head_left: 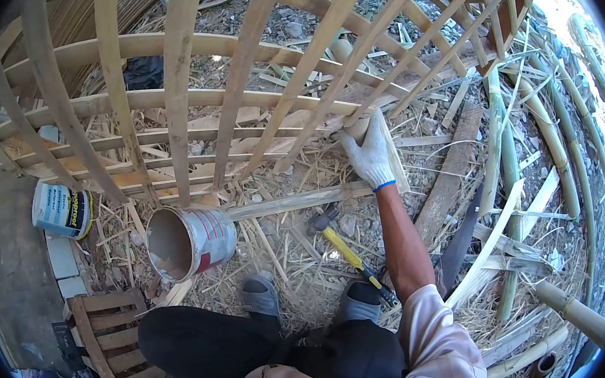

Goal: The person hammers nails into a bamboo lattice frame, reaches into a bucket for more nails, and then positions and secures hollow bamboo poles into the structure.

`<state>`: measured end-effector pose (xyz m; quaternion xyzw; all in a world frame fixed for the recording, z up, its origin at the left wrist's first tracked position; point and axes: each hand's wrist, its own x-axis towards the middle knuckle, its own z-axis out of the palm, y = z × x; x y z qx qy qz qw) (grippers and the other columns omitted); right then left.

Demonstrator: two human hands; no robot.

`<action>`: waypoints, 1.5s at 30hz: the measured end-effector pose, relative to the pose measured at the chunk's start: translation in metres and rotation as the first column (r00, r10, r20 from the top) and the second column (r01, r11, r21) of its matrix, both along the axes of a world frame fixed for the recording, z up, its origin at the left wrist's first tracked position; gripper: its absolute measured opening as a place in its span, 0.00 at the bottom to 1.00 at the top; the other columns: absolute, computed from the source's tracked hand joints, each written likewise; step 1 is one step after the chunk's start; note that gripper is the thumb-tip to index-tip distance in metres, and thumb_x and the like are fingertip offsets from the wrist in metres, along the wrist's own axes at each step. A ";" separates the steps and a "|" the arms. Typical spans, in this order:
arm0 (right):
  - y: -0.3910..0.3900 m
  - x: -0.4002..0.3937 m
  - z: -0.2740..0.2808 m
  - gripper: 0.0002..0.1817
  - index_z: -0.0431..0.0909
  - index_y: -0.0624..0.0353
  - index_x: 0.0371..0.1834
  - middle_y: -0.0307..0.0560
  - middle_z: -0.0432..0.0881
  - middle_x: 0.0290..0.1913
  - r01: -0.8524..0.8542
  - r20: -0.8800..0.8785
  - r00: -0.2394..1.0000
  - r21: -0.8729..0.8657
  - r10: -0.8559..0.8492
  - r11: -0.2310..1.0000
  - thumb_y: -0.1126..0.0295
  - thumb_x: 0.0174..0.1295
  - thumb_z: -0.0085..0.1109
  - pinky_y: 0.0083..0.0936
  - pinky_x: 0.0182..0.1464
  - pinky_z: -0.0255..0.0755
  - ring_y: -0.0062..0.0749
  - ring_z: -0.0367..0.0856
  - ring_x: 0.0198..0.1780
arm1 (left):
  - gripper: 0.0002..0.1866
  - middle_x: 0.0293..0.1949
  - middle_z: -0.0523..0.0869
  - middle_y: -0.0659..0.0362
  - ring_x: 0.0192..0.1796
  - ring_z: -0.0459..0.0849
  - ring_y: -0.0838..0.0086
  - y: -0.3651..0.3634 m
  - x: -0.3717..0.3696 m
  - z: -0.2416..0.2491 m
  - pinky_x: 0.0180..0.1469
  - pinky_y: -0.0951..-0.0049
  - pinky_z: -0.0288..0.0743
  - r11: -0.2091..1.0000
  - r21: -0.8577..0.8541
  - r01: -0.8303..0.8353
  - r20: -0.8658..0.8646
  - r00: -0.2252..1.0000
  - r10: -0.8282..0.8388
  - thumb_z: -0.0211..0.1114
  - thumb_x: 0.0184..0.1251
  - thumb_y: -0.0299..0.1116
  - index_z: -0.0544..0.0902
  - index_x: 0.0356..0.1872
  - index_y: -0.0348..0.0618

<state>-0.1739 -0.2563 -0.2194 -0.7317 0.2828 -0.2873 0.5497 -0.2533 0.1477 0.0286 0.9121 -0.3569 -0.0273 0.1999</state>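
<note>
My right hand, in a white knit glove with a blue cuff, reaches forward to the lower edge of a bamboo lattice. Its thumb and fingers close around a short tan piece of bamboo or wood, mostly hidden by the glove and the slats. Along the wrist lies a pale split strip. On the ground between my feet and the lattice, a hammer with a yellow and black handle lies beside a long flat slat. My left hand is out of view.
An open, stained paint bucket lies tipped at left, with a smaller labelled tub beyond it. A slatted wooden crate stands near my knee. At right are a saw blade, a plank and bamboo poles. Shavings cover the ground.
</note>
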 end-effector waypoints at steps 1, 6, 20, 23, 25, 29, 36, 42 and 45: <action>-0.001 -0.003 0.001 0.31 0.69 0.68 0.66 0.63 0.83 0.53 -0.012 -0.003 1.000 0.003 0.012 1.000 0.66 0.63 0.69 0.39 0.56 0.78 0.50 0.86 0.54 | 0.26 0.66 0.78 0.45 0.63 0.83 0.54 0.000 0.000 0.000 0.68 0.57 0.78 1.000 -0.004 0.008 0.002 1.000 -0.008 0.62 0.74 0.40 0.75 0.67 0.37; -0.003 -0.007 0.011 0.35 0.67 0.69 0.69 0.68 0.82 0.56 -0.057 -0.065 0.996 -0.031 0.055 0.998 0.64 0.63 0.69 0.41 0.60 0.76 0.53 0.84 0.59 | 0.26 0.66 0.78 0.46 0.63 0.83 0.54 -0.002 0.000 0.001 0.67 0.57 0.78 1.000 -0.011 0.028 0.026 0.999 -0.028 0.63 0.74 0.40 0.76 0.67 0.37; -0.017 -0.002 0.011 0.32 0.70 0.71 0.63 0.71 0.84 0.52 -0.238 -0.153 0.960 -0.011 0.234 0.971 0.61 0.63 0.70 0.45 0.57 0.76 0.64 0.83 0.58 | 0.25 0.65 0.80 0.47 0.63 0.84 0.55 0.000 -0.003 0.006 0.67 0.57 0.78 0.999 0.034 -0.003 0.021 1.000 0.002 0.64 0.73 0.39 0.77 0.65 0.37; -0.029 0.000 0.025 0.26 0.75 0.66 0.61 0.68 0.83 0.55 -0.246 -0.186 0.951 0.024 0.246 0.969 0.65 0.63 0.69 0.45 0.60 0.75 0.64 0.82 0.59 | 0.25 0.64 0.80 0.47 0.62 0.84 0.55 -0.001 -0.003 0.006 0.67 0.57 0.78 0.999 0.034 0.003 0.025 1.000 -0.004 0.64 0.72 0.39 0.78 0.65 0.37; -0.025 -0.002 0.001 0.27 0.72 0.68 0.60 0.69 0.84 0.52 -0.233 -0.178 0.960 -0.072 0.218 0.970 0.65 0.63 0.69 0.46 0.58 0.75 0.65 0.82 0.57 | 0.24 0.64 0.80 0.47 0.62 0.84 0.56 -0.002 -0.004 0.009 0.67 0.57 0.78 0.999 0.043 0.008 0.022 1.000 -0.009 0.65 0.72 0.39 0.78 0.65 0.37; -0.017 -0.004 -0.009 0.28 0.69 0.69 0.62 0.68 0.83 0.52 -0.169 -0.107 0.981 -0.079 0.160 0.982 0.66 0.63 0.69 0.45 0.58 0.76 0.63 0.83 0.56 | 0.24 0.64 0.81 0.47 0.62 0.84 0.56 -0.002 -0.004 0.010 0.67 0.57 0.78 0.999 0.031 0.013 0.034 0.999 -0.014 0.65 0.72 0.39 0.79 0.64 0.38; -0.021 -0.005 0.001 0.30 0.68 0.69 0.63 0.66 0.84 0.52 -0.154 -0.142 0.976 0.071 0.163 0.986 0.67 0.62 0.70 0.41 0.58 0.76 0.56 0.85 0.55 | 0.24 0.63 0.82 0.48 0.62 0.84 0.56 0.004 -0.005 0.009 0.66 0.57 0.78 1.000 0.009 0.018 0.062 0.998 -0.019 0.66 0.71 0.39 0.79 0.64 0.38; -0.019 -0.010 0.010 0.32 0.72 0.67 0.64 0.68 0.84 0.54 -0.058 -0.104 0.993 0.045 0.062 0.997 0.61 0.60 0.71 0.44 0.60 0.76 0.58 0.85 0.57 | 0.24 0.63 0.82 0.48 0.62 0.84 0.57 0.005 -0.004 0.011 0.66 0.58 0.78 0.999 0.007 0.040 0.086 0.995 -0.040 0.66 0.71 0.39 0.80 0.63 0.38; -0.020 -0.010 0.010 0.32 0.73 0.66 0.64 0.67 0.84 0.55 -0.072 -0.130 0.989 0.013 0.073 0.997 0.61 0.60 0.71 0.43 0.60 0.76 0.59 0.85 0.57 | 0.23 0.62 0.82 0.48 0.62 0.84 0.57 0.003 -0.005 0.014 0.66 0.58 0.78 0.999 0.005 0.046 0.097 0.994 -0.046 0.67 0.71 0.39 0.81 0.63 0.38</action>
